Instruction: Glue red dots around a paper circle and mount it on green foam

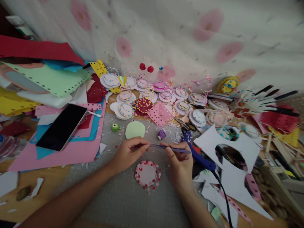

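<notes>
My right hand (181, 161) is closed round a slim bluish-purple pair of tweezers (177, 149), whose tip points left. At that tip my left hand (133, 150) pinches thumb and forefinger together; whatever lies between them is too small to make out. Below the hands, a white paper disc (147, 173) lies on the grey cutting mat (114, 202), ringed with small red and pink paper stars. Just beyond my left hand is a pale green paper circle (135, 129). A green paper punch (115, 127) and a purple punch (161, 135) stand nearby.
A blue glue gun (201, 160) with a black cord lies right of my right hand, beside cut white paper (234, 177). Several decorated paper discs (125, 110) line the back. At left, a phone (63, 127) rests on coloured sheets. Black-handled scissors (188, 126) lie among scraps.
</notes>
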The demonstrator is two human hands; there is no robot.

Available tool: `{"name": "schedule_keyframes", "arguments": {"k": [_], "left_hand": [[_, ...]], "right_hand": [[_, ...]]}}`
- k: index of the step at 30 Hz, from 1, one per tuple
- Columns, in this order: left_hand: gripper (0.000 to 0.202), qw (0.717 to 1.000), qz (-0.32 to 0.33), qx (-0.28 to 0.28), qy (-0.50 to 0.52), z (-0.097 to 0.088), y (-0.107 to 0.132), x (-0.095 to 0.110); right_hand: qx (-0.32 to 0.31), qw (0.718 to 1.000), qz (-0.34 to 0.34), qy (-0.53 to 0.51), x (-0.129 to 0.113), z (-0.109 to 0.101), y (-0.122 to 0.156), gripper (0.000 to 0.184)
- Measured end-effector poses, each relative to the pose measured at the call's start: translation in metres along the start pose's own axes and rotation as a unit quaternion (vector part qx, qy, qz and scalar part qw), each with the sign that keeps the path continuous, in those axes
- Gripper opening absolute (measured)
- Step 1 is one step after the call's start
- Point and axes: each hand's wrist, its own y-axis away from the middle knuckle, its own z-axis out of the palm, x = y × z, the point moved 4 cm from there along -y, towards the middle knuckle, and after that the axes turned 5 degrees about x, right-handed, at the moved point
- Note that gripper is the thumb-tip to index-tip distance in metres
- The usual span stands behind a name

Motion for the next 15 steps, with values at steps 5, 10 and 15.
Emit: {"name": "schedule_keyframes", "arguments": {"k": [5, 10, 15], "left_hand": [[0.015, 1.0, 0.005, 0.005, -0.006, 0.0005, -0.0001, -0.0008], [0.016, 1.0, 0.013, 0.0, -0.018, 0.0, -0.0008, -0.0026], [0.016, 1.0, 0.016, 0.0, -0.019, -0.001, 0.0001, -0.0023]], "right_hand": [[0.003, 1.0, -0.016, 0.011, -0.0029, -0.0017, -0.0009, 0.024], [-0.012, 1.0, -0.018, 0.006, -0.0025, -0.001, -0.0003, 0.023], [-0.003, 1.0, -0.025, 0.006, -0.0036, -0.0008, 0.0007, 0.023]]}}
